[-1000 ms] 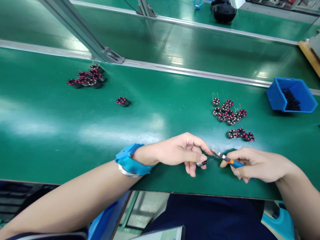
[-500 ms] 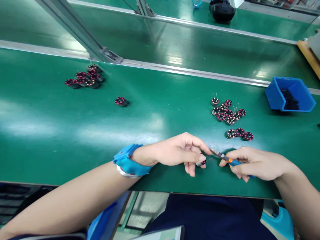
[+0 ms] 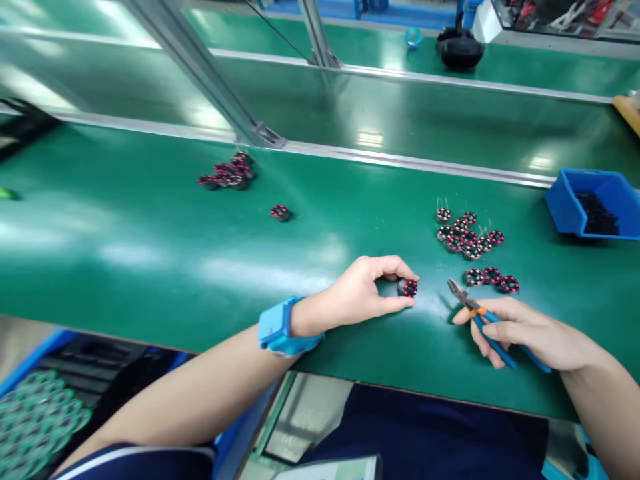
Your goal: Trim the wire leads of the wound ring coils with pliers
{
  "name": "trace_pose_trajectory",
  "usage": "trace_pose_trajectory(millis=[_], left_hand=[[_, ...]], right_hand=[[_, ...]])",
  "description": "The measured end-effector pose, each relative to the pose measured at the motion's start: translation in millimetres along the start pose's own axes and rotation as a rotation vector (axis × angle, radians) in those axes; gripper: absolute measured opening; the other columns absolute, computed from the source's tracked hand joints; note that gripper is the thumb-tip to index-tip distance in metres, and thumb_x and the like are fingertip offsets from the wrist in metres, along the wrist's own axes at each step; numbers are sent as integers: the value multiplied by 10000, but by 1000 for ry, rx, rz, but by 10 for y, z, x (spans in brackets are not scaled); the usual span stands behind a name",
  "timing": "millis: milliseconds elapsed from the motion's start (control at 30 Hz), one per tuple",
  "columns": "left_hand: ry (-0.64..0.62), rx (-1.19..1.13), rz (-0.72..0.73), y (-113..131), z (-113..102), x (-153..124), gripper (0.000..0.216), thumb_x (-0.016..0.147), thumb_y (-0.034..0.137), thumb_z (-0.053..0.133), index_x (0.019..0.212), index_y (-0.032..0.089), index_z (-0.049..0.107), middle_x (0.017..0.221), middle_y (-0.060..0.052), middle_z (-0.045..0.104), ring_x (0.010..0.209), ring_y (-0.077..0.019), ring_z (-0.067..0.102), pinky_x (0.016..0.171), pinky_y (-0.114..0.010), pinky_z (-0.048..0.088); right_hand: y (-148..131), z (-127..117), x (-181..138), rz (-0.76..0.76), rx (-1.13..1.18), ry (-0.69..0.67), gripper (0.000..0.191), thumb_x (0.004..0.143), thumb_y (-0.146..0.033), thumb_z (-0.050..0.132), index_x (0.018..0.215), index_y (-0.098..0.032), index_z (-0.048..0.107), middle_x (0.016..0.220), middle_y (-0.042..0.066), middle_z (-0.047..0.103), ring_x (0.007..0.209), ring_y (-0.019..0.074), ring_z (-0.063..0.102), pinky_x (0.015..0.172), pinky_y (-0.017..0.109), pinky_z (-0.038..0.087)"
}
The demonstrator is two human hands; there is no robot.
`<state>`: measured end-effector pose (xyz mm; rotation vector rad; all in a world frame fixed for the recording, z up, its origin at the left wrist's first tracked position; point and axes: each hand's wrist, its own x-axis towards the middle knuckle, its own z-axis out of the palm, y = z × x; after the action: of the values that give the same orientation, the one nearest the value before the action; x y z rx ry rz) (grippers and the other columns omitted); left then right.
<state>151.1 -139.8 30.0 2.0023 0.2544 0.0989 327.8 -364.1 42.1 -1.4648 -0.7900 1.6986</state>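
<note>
My left hand [image 3: 367, 290], with a blue band on its wrist, has its thumb and index finger around a small ring-shaped coil [image 3: 409, 288] with dark sides and a pink-dotted face. Whether this coil touches the table is unclear. In my right hand [image 3: 520, 330] are diagonal cutters [image 3: 475, 310] with blue handles and orange collars. Their jaws point up and left, apart from the coil. Beyond the cutters lie a row of coils [image 3: 492, 275] and a cluster of similar coils [image 3: 469, 237], some with upright wire leads.
A blue bin [image 3: 590, 200] of small black parts stands at the right. Farther left on the green table [image 3: 200, 267] are a lone coil [image 3: 281, 213] and a pile of coils [image 3: 227, 172]. A metal frame post [image 3: 200, 73] rises by the back rail.
My left hand has shifted its grip on the coil, whose dotted face now shows. The cutters have moved away from it, and their handles have spread. The camera view has swung left.
</note>
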Motion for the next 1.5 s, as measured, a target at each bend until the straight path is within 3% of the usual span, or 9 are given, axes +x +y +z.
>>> trace_pose_trajectory(millis=[133, 300, 500, 733, 833, 1033, 1233, 1333, 1500], left_hand=[[282, 388, 18, -200, -289, -206, 257, 762, 311, 715, 961, 175, 624, 1072, -116, 680, 1139, -254, 582, 987, -409, 463], [831, 785, -4, -320, -498, -349, 571, 679, 356, 777, 1159, 166, 532, 1280, -165, 541, 1240, -326, 472, 1070, -512, 359], [305, 580, 67, -136, -52, 366, 552, 713, 359, 737, 1170, 130, 529, 1228, -155, 584, 1134, -287, 545, 989, -455, 430], [282, 548, 139, -69, 229, 1001, 365, 700, 307, 744, 1004, 175, 592, 1051, -70, 643, 994, -250, 566, 909, -419, 429], [263, 545, 162, -64, 228, 889, 226, 741, 305, 711, 889, 169, 608, 938, -55, 646, 907, -224, 576, 852, -382, 444], [132, 499, 163, -1, 147, 463, 861, 567, 457, 828, 1273, 102, 486, 1065, -119, 582, 859, -219, 567, 766, -370, 501], [150, 312, 220, -32, 186, 446, 195, 762, 250, 693, 918, 136, 666, 900, -75, 639, 819, -180, 598, 770, -342, 504], [186, -25, 75, 17, 242, 329, 231, 721, 241, 738, 898, 120, 654, 887, -73, 670, 785, -159, 625, 746, -314, 522], [-5, -534, -241, 127, 303, 110, 321, 624, 193, 802, 874, 98, 625, 739, -24, 666, 653, -96, 619, 633, -216, 503]], right_hand=[[76, -2, -71, 28, -71, 37, 423, 885, -405, 528, 1230, -162, 529, 836, 29, 566, 677, 149, 589, 659, 323, 470], [28, 21, -88, 22, -163, 9, 442, 905, -425, 485, 1274, -182, 508, 891, 41, 544, 744, 164, 575, 751, 364, 467], [-59, 130, -35, 23, -189, -11, 350, 885, -312, 487, 1192, -162, 559, 850, 39, 559, 703, 157, 594, 683, 329, 471], [-113, 168, 26, 37, -190, -18, 377, 838, -227, 477, 1197, -137, 549, 735, 16, 563, 659, 159, 589, 636, 305, 472], [-119, 155, 23, 31, -191, -27, 377, 840, -240, 483, 1197, -141, 551, 732, 15, 572, 656, 158, 596, 632, 299, 467], [-84, 134, 18, 9, -181, -30, 382, 847, -264, 491, 1207, -155, 552, 749, 22, 591, 672, 167, 607, 628, 306, 468], [-49, 107, 17, -27, -95, -38, 392, 839, -292, 509, 1201, -146, 546, 758, 24, 595, 669, 167, 612, 625, 309, 471], [-29, 97, -4, -38, -54, -45, 367, 841, -273, 512, 1186, -156, 553, 781, 22, 598, 677, 156, 613, 624, 296, 470], [-19, 105, -14, -23, -12, 1, 319, 853, -280, 527, 1146, -162, 571, 792, 20, 596, 675, 148, 610, 608, 285, 474]])
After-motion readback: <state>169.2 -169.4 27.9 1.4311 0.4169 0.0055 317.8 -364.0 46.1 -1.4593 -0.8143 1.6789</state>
